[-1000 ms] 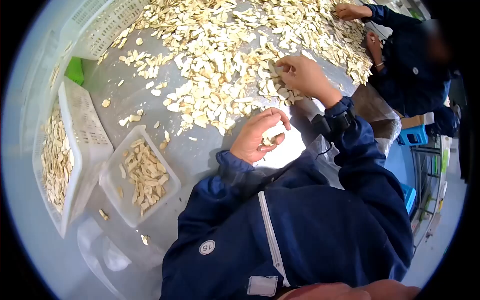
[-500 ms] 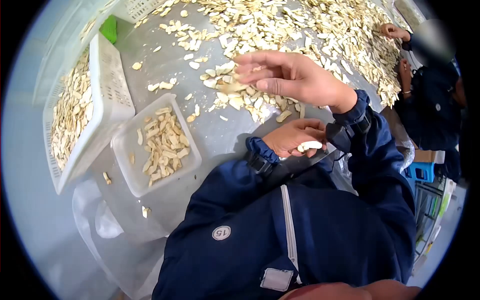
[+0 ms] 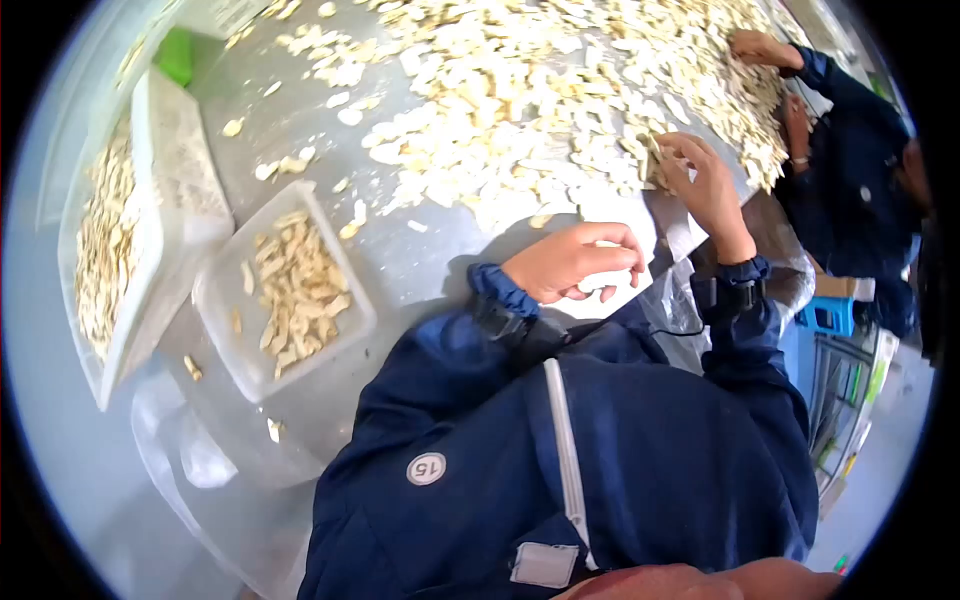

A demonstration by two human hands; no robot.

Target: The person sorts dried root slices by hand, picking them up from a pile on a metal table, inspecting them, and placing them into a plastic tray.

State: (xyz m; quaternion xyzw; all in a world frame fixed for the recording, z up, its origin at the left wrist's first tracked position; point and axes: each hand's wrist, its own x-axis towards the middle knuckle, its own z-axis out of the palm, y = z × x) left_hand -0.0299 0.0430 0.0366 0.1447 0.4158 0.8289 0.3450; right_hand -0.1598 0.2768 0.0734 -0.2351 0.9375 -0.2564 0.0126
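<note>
A broad spread of pale, dried-looking slices [image 3: 500, 110] covers the far part of the metal table. My left hand [image 3: 575, 262] is near my chest, its fingers curled round a few white slices; strong glare blurs their outline. At the right part of the spread, my right hand [image 3: 708, 190] reaches down with its thumb and fingers pinched together at a pale slice by the pile's near edge. To the left, a shallow translucent tray [image 3: 362, 318] contains longer, darker tan pieces [image 3: 300, 290].
A white perforated basket [image 3: 185, 170] full of slices stands tilted at the left, a green object [image 3: 175, 55] behind it. Clear plastic sheeting [image 3: 205, 460] hangs at the table's near edge. At the right, a co-worker's hand [image 3: 765, 48] touches the pile; a blue stool [image 3: 828, 313] is below.
My right hand has swung right, from the middle of the spread to its right edge. My left hand has turned, its back now facing up. The view has shifted slightly and the table looks brighter.
</note>
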